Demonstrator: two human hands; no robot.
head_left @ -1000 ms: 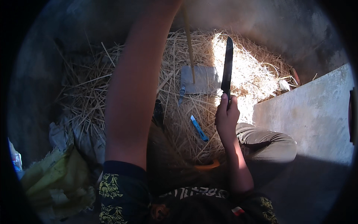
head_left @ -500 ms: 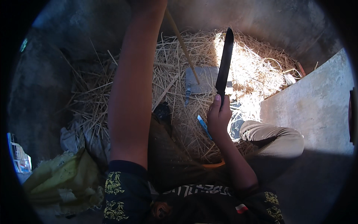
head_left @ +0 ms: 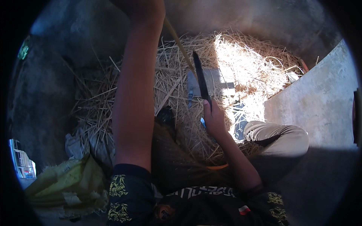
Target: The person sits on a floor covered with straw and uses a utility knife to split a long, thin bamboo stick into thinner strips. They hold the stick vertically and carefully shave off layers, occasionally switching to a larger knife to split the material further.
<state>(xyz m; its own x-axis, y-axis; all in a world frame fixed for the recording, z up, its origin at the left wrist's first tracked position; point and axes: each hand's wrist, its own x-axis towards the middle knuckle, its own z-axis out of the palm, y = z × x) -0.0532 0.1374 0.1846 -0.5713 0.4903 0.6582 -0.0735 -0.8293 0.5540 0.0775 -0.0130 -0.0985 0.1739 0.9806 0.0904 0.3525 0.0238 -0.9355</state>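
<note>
My right hand [head_left: 215, 119] is closed round the handle of a long dark-bladed knife [head_left: 202, 81], whose tip points up and slightly left. The blade crosses the lower part of a thin tan stick [head_left: 180, 44], which slants down onto a flat grey block [head_left: 218, 81]. My left arm reaches high to the top edge, where my left hand [head_left: 139, 6] is partly cut off. The stick's upper end runs up behind that hand, which seems to hold it; the fingers are hidden. Partly behind my right hand lies a small blue object [head_left: 203, 122].
Straw-like strips [head_left: 249, 56] cover the ground around the block. A concrete slab [head_left: 313, 98] rises on the right. My bent leg [head_left: 281, 137] lies below it. At lower left is a frayed yellow-green sack [head_left: 69, 184]. An orange curved piece [head_left: 218, 166] shows near my lap.
The knife has swung left and down, from beside the stick to across it. My left arm has shifted slightly at the top, and the stick stays slanted onto the block.
</note>
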